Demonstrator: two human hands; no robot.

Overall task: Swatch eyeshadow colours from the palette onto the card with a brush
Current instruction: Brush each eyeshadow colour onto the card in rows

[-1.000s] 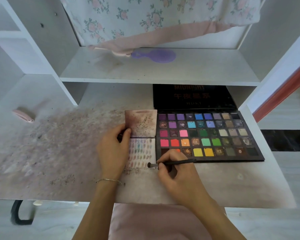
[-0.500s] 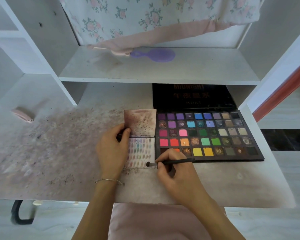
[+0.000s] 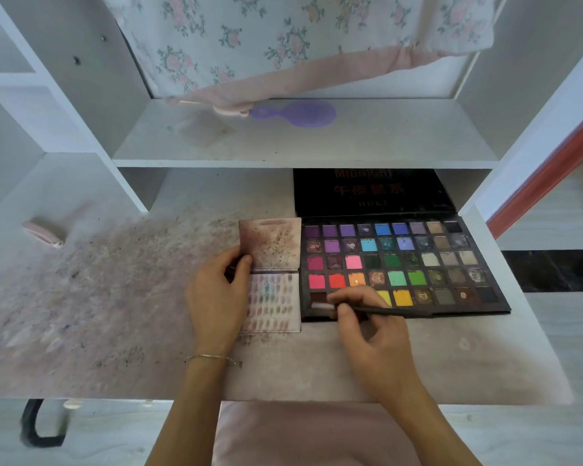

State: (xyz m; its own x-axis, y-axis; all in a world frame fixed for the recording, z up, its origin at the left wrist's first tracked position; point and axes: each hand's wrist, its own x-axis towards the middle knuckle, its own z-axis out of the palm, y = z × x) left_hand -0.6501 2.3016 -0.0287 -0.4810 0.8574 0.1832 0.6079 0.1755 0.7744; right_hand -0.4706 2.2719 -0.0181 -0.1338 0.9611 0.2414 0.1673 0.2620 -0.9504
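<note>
Your right hand (image 3: pixel 374 331) has carried the brush (image 3: pixel 381 310) off the card (image 3: pixel 276 302) to the palette (image 3: pixel 451 274) at 3 o'clock, fingers pinching it. Left hand (image 3: pixel 216 297) pins the card. You're reloading; next, return to a bare spot.

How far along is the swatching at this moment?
Done: the card already carries several rows of swatches. In hand: the left hand steadies it, while the right hand holds the brush at the palette's bottom-left pans. Left: the next swatch.
</note>
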